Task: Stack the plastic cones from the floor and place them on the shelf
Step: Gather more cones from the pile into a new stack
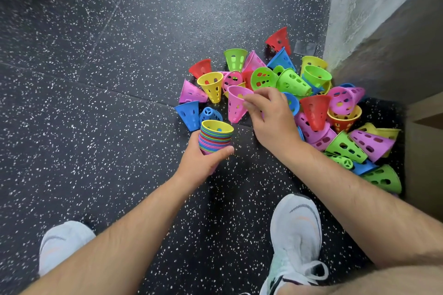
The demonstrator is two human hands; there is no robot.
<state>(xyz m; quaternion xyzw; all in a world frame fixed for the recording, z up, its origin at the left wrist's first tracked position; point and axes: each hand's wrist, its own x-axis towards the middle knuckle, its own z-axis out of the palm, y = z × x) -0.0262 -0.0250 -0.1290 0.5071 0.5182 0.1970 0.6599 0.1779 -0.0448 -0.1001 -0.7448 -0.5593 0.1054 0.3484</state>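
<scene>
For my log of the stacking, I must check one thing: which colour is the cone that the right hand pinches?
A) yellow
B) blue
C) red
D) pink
D: the right hand pinches the rim of a pink cone, while the left hand grips the stack, which has a yellow cone on top.

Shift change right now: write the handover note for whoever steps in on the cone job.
Left grip: holds the nested stack, yellow cone on top.
Right grip: pinches a pink cone by its rim, near the stack.
Done: many cones stacked.
Left: add the pink one, gather the loose cones from the floor, shelve the stack.
</scene>
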